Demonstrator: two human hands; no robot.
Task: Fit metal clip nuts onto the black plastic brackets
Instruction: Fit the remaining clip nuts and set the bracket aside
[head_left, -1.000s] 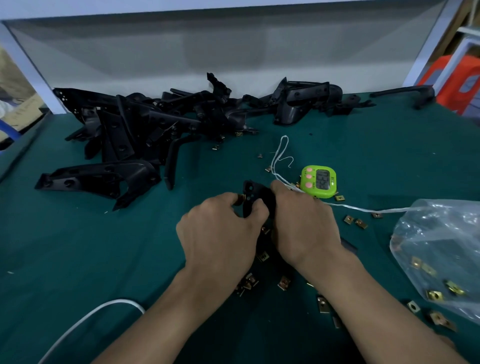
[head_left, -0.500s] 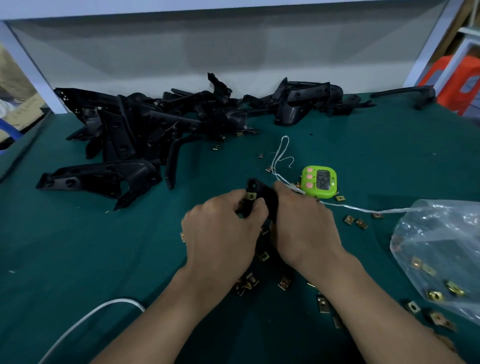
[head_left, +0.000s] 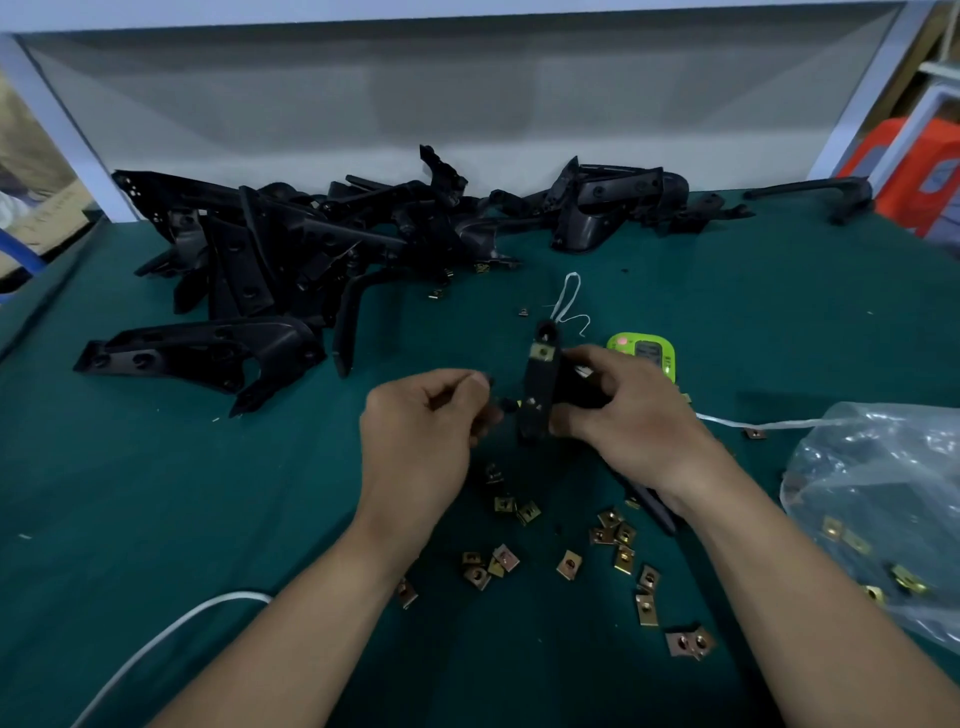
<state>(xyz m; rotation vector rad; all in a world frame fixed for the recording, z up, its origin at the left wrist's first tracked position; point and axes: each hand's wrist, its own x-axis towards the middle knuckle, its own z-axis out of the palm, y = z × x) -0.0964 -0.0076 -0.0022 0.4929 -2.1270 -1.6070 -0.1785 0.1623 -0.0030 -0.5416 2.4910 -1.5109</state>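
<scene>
**A:** Any containers?

**B:** One. A clear plastic bag (head_left: 878, 467) lies crumpled on the counter (head_left: 156, 493), to the right of the green timer (head_left: 647, 351) and nearer the person. Several brass clip nuts (head_left: 834, 530) show through its film. I cannot make out its mouth.

**A:** And outside the bag?

**B:** Loose clip nuts (head_left: 569, 564) are scattered on the green cloth, nearer the person than the timer, between the two forearms.

**A:** The grips?

**B:** The right hand (head_left: 628, 415) is in front of the timer's lower edge. Its grip is wrapped round the held bracket (head_left: 537, 387), with the fingers curled round the bracket's right side. The left hand (head_left: 421, 441) is further left of the timer, fingers curled in and thumb against forefinger, near the bracket's lower half. Something small and dark shows at its fingertips. I cannot tell whether that grip pinches a nut or whether it touches the bracket.

**A:** How does the bracket lie?

**B:** It is held above the counter, just left of the timer. Its long axis runs away from the person, almost straight up in the picture, with the far end leaning slightly right. A fitted clip nut (head_left: 544, 353) sits near that far end.

**A:** The other stock?

**B:** A pile of brackets (head_left: 291, 249) lies beyond and to the left of the timer, along the back panel. A white string (head_left: 567, 296) loops just beyond the timer's left side.
</scene>
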